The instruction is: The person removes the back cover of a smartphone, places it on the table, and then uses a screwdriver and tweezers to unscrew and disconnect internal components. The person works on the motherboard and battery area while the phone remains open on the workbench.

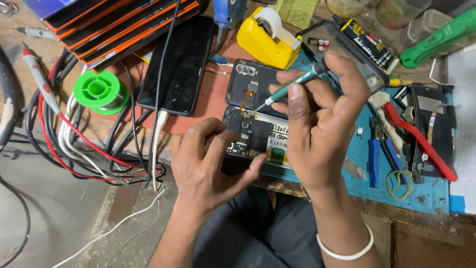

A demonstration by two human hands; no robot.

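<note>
An opened smartphone [253, 136] lies at the bench's near edge with its circuit board and battery exposed. My left hand [208, 166] grips its left end, thumb pressed against the lower edge. My right hand [322, 119] holds a slim green-handled screwdriver [297, 82], tip pointing down at the board near the top of the phone. The phone's detached back cover [250, 84], dark with a camera cutout, lies just behind, joined by a thin orange flex cable.
A black phone [181, 64] lies screen-up at left by a green solder spool [99, 90] and tangled cables. A yellow tape dispenser [267, 37] and glue tube [369, 44] sit behind. Pliers [377, 154], a red brush [419, 141] and a phone frame [431, 124] rest on the blue mat.
</note>
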